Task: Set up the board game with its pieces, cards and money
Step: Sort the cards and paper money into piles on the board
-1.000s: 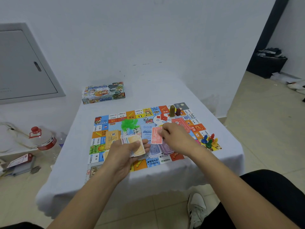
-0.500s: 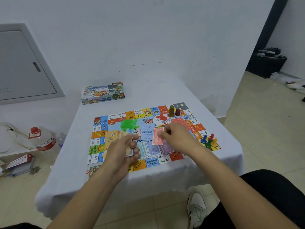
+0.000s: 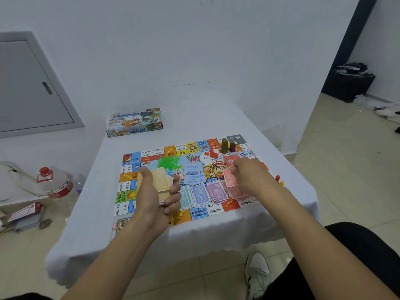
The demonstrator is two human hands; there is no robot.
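The colourful game board (image 3: 151,154) lies flat on the white-clothed table. My left hand (image 3: 154,195) grips a stack of paper money (image 3: 161,180), a tan note on top, over the board's left side. My right hand (image 3: 251,176) pinches a red note (image 3: 229,177) just above a pile of red notes (image 3: 237,192). Teal, blue and purple money piles (image 3: 203,194) lie fanned along the near edge between my hands. Green plastic houses (image 3: 168,162), small red pieces (image 3: 213,154), a die (image 3: 189,156) and two tall tokens (image 3: 225,145) sit on the far half. Pawns (image 3: 279,180) peek out behind my right wrist.
The game box (image 3: 134,122) stands at the table's far left corner near the wall. A large water bottle (image 3: 56,185) and papers (image 3: 23,215) lie on the floor to the left. My shoe (image 3: 257,273) is under the table's near edge; a dark bin (image 3: 348,83) is far right.
My right hand carried the red note rightward, from the board's middle to above the red pile. My left hand turned upright, bringing the tan note of its stack to the front.
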